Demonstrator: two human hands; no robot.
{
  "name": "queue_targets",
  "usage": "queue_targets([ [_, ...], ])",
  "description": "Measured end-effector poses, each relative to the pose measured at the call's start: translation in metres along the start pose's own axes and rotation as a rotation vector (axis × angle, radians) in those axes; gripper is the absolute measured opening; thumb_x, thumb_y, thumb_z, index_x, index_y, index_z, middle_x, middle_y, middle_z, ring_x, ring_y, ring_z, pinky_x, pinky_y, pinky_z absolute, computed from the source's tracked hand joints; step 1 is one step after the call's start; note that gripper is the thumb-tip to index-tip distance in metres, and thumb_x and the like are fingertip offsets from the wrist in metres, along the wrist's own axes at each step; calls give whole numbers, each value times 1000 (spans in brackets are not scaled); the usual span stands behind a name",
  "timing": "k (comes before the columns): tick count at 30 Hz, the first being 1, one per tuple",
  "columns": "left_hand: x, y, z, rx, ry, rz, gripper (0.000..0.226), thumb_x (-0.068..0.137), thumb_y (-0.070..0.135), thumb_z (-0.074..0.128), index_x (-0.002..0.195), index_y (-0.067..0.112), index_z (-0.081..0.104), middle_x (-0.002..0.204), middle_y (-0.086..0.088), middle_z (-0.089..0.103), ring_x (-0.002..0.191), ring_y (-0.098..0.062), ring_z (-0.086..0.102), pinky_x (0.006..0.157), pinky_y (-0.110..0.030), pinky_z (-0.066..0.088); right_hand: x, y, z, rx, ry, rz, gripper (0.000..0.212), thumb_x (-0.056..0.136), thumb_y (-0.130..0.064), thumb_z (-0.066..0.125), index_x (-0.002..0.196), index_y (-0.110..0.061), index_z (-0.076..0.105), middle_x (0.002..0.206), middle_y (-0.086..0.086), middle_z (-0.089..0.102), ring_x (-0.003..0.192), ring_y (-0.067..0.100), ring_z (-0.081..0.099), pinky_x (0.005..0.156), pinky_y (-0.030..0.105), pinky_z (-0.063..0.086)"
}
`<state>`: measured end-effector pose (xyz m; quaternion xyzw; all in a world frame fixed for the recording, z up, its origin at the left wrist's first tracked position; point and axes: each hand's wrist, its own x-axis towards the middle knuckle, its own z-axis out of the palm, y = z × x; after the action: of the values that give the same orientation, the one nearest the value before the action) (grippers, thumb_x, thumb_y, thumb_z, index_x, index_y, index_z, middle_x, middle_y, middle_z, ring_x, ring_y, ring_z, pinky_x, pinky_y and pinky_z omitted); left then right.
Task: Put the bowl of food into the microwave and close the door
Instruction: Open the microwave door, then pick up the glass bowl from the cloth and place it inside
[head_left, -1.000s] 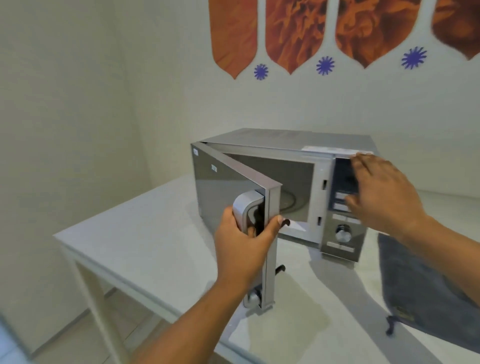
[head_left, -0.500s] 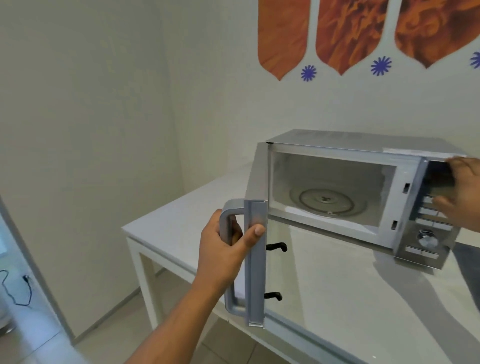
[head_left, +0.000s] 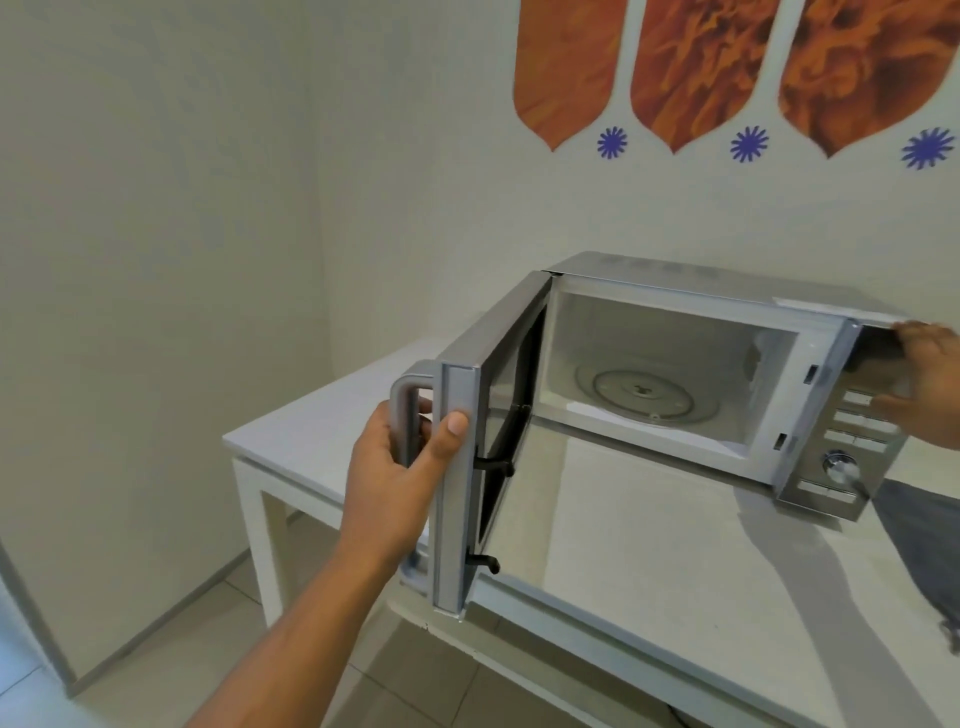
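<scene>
A silver microwave (head_left: 691, 283) stands on the white table (head_left: 649, 525) against the wall. Its door (head_left: 457, 467) is swung wide open to the left. My left hand (head_left: 400, 467) grips the door's grey handle (head_left: 405, 415), thumb on the door's edge. Inside, the cavity holds only the glass turntable (head_left: 641, 395). My right hand (head_left: 930, 384) rests flat against the control panel (head_left: 841, 447) at the microwave's right end, fingers spread over it. No bowl of food is in view.
A dark grey cloth (head_left: 919, 535) lies on the table to the right of the microwave. The table's left corner and leg (head_left: 265, 525) stand over a tiled floor. Walls close in at the left and behind.
My left hand has pulled the door from partly open to wide open, swinging it leftward. The view has shifted left. My right hand stays on the control panel.
</scene>
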<state>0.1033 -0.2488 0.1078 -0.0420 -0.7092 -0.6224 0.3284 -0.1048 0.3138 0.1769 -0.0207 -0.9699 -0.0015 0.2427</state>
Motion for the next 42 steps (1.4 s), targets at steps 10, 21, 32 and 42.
queue_targets([
  [10,-21,27,24,253,382,611,62,86,42,59,122,-7,46,119,-26,44,117,-29,44,101,-31,33,-112,-91,-42,25,-39,-1,81,82,-27,72,148,-2,33,158,19,31,145,34,28,118,45,24],
  [21,-99,-1,214,398,-686,423,71,84,63,53,143,28,35,150,6,42,138,-14,34,113,-31,25,-235,-49,22,121,-206,51,69,89,-45,60,148,-19,36,162,4,26,151,20,11,119,37,14],
  [32,-113,-75,326,868,-1022,223,89,88,75,22,157,21,11,166,3,6,151,-13,2,122,-36,3,-279,-19,75,294,-337,0,69,97,-55,32,154,-18,26,163,0,24,150,14,17,116,23,7],
  [42,-119,-77,325,896,-958,194,90,82,83,9,156,33,5,163,15,1,145,1,-4,115,-25,-2,-279,-13,77,498,-343,-7,72,94,-56,40,155,-25,20,164,-8,14,150,8,8,118,21,2],
])
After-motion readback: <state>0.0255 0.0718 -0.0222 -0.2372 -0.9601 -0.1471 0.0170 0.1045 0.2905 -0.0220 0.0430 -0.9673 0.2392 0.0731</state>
